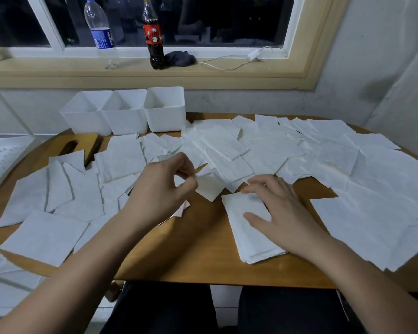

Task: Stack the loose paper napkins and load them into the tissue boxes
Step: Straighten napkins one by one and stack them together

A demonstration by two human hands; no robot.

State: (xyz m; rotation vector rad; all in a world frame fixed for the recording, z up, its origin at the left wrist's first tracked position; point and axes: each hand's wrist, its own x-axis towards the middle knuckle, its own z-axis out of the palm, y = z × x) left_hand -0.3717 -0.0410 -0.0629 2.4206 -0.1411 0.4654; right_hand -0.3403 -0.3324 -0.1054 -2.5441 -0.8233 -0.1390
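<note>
- Counter (198, 242): loose napkins (348, 153) cover it left to right; a sweeping forearm could scatter them.
- Tissue boxes (123, 114) stand far left.
- Stack (249, 242), near centre, lies under the flat, open right grip (280, 213); lifting off may fan it.
- Left grip (162, 189) pinches one napkin (209, 189); it may tear.

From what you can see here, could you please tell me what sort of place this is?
Probably a home or dorm room: a wooden table against the wall, a cola bottle and charger cable on the windowsill, dark window behind.
</note>
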